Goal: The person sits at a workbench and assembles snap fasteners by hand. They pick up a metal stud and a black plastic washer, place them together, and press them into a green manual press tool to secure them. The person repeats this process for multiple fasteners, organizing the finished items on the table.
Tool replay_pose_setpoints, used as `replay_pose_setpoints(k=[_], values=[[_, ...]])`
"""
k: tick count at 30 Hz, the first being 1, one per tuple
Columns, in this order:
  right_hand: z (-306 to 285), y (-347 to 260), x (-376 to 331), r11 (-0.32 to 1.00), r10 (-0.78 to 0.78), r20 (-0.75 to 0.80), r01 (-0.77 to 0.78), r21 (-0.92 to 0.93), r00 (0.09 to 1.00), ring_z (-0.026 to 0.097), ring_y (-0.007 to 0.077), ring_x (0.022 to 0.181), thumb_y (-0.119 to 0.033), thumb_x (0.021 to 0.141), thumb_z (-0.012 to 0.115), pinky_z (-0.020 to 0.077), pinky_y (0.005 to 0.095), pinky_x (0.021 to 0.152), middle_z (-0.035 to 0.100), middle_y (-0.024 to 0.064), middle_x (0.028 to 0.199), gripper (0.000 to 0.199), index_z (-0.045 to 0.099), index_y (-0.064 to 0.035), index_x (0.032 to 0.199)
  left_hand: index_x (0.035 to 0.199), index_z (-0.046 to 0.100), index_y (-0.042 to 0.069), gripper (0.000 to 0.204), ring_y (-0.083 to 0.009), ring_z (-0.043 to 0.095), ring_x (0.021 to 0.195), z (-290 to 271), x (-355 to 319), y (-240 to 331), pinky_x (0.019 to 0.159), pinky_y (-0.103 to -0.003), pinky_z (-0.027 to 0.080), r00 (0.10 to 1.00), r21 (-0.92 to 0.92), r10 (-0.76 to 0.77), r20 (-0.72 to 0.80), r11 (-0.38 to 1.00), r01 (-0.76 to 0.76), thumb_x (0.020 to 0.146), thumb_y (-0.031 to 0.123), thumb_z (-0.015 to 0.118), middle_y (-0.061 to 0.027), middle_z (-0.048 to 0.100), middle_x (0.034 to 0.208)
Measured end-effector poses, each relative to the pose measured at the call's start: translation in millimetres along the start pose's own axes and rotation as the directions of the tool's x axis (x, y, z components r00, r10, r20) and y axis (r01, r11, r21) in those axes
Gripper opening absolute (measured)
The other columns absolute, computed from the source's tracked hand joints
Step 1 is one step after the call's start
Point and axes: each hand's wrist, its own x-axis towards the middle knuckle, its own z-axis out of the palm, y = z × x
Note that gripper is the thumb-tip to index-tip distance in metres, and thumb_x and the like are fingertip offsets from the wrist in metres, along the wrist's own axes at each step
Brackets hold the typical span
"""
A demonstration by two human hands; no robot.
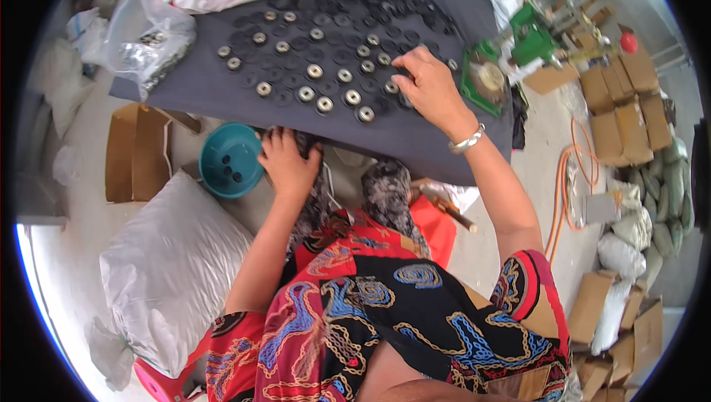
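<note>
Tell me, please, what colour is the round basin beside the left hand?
The round basin is teal, a blue-green; it shows best in the head view.

**Workroom Interior Around a Cloth-Covered Counter**

Beneath the right hand's fingers point(409, 63) extends a counter point(444, 154) draped in dark grey cloth. To their right lies pale floor point(544, 143), crossed by an orange hose point(561, 194); beyond it stand stacked cardboard boxes point(622, 139) and piled greenish sacks point(670, 194). Bright light point(44, 283) enters far left of, and below, the left hand's fingers point(278, 141).
</note>
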Motion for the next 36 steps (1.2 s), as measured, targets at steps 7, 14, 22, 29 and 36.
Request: replay_pose_setpoints(k=[7, 14, 22, 29, 36], values=[[22, -42, 78, 0.984, -0.090, 0.001, 0.089, 0.154, 0.996, 0.062, 0.0326, 0.080, -0.012, 0.082, 0.067, 0.0487, 0.0396, 0.074, 0.062, 0.0151, 0.094, 0.020, 0.066, -0.0010, 0.099, 0.132, 0.047, 0.002, 0.079, -0.0379, 0.037, 0.130, -4, 4, 5, 0.099, -0.056, 0.030, 0.997, -0.055, -0.033, 0.064, 0.998, 0.037, 0.069, 0.039, 0.076, -0.0184, 0.046, 0.138], [79, -179, 173, 0.647, -0.623, -0.262, 0.674, 0.356, 0.737, 0.063, 0.0300, 0.078, -0.012, 0.085, 0.065, 0.0493, 0.0363, 0.070, 0.065, 0.0138, 0.088, 0.015, 0.067, -0.0012, 0.095, 0.130, 0.049, 0.002, 0.077, -0.0380, 0.040, 0.127, -15, -4, 3, 0.097, -0.059, 0.030, 0.999, -0.099, -0.008, 0.046, 0.995, 0.012, 0.067, 0.037, 0.075, -0.0190, 0.046, 0.137], [196, -266, 305, 0.775, -0.626, 0.035, 0.616, 0.144, 0.779, 0.066, 0.0393, 0.088, -0.005, 0.082, 0.054, 0.0509, 0.0469, 0.078, 0.067, 0.0256, 0.090, 0.019, 0.071, 0.0006, 0.089, 0.130, 0.050, 0.003, 0.076, -0.0379, 0.040, 0.127, -20, 11, -2, 0.099, -0.058, 0.028, 0.995, -0.132, 0.028, 0.092, 0.991, -0.016, 0.068, 0.039, 0.074, -0.0190, 0.048, 0.135], [262, -249, 334, 0.851, -0.486, 0.272, 0.520, -0.069, 0.831, 0.068, 0.0391, 0.089, -0.006, 0.083, 0.052, 0.0535, 0.0476, 0.077, 0.067, 0.0273, 0.092, 0.020, 0.071, 0.0028, 0.084, 0.124, 0.054, 0.003, 0.071, -0.0377, 0.040, 0.126, -25, 4, -18, 0.097, -0.061, 0.029, 0.998, -0.134, -0.038, 0.053, 0.990, 0.045, 0.070, 0.046, 0.072, -0.0178, 0.048, 0.133], [248, -216, 346, 0.746, -0.601, 0.300, 0.655, -0.123, 0.741, 0.067, 0.0396, 0.090, -0.005, 0.080, 0.055, 0.0521, 0.0489, 0.080, 0.067, 0.0260, 0.090, 0.017, 0.070, 0.0024, 0.083, 0.128, 0.053, 0.005, 0.071, -0.0363, 0.039, 0.129, -18, -2, -16, 0.098, -0.059, 0.032, 0.998, -0.233, -0.003, 0.061, 0.972, 0.017, 0.071, 0.044, 0.072, -0.0167, 0.047, 0.134]])
